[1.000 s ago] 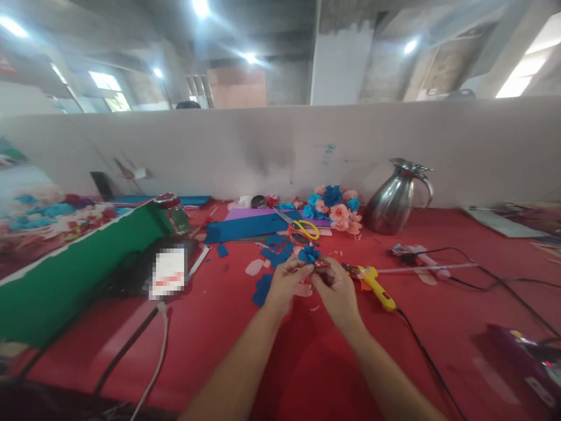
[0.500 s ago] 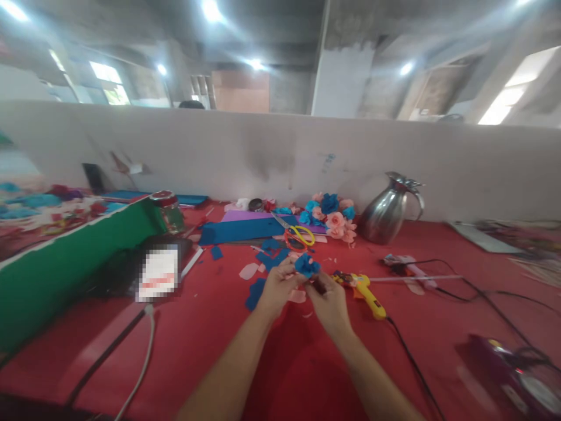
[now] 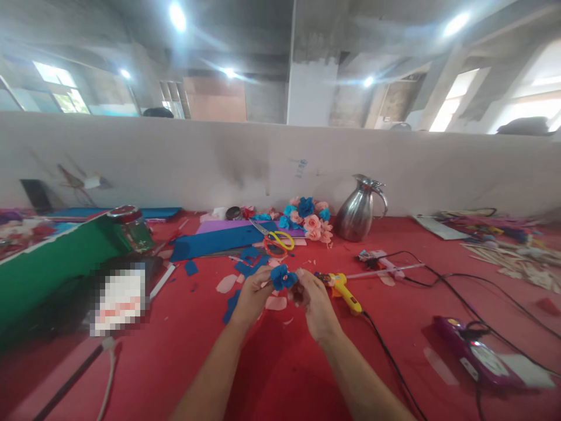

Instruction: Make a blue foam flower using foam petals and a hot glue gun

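Two bare hands meet near the centre of the frame over a red surface, working on a small blue paper flower with open petals and a paler centre. The step in hand looks like shaping or setting the petals; the next move seems to call for a light, steady pinch at the base and small adjustments, since a hard squeeze could crease the paper. The flower lies between the fingers of both hands, its face turned toward the viewer. The left hand comes in from the lower left, its fingers narrowed and holding the flower's left side. The right hand comes in from the lower right, its fingers curled in at the opposite edge; whether they pinch a petal or only touch it cannot be told, and the base is hidden. Just right of that hand lies a yellow glue gun. Above the hands are scissors with yellow and orange handles and, slightly farther right, a cluster of pink and blue paper flowers.
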Demonstrator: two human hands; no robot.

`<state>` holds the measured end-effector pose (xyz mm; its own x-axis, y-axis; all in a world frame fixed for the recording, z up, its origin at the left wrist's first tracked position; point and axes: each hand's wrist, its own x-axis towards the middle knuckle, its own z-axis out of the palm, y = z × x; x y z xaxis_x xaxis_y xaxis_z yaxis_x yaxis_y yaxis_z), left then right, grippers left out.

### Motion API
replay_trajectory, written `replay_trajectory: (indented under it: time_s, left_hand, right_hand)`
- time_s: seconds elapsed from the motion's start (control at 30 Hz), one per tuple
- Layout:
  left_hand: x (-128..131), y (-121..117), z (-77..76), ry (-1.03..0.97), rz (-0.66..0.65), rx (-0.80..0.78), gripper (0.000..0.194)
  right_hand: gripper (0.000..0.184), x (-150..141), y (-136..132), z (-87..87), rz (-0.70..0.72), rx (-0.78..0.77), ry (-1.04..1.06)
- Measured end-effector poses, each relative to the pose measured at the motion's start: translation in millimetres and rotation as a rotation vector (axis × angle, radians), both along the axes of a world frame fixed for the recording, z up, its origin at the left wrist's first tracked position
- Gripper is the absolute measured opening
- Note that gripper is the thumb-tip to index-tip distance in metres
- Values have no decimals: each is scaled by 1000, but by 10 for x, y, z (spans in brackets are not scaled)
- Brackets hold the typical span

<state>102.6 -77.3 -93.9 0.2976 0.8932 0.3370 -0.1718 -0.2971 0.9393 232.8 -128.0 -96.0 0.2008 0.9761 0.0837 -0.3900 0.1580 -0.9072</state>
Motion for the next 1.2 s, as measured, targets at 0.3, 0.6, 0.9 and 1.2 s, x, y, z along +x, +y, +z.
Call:
replay_trajectory:
  time_s: [0.3,0.6,0.9,1.2]
  left_hand:
    - [-18,15,-6,108,-6,98,8]
    - [-27,48,-110,56,6,12,11]
    - [-10,49,-93,99,-40,-19,14]
    - [26,37,-167,18,-47,-116,17]
  right_hand:
    - [27,25,-1,130,-3,8,18]
    - [23,16,-26,151,40,70,81]
    - [25,38,20,84,31,64,45]
    - [23,25,14,134,-31,24,195]
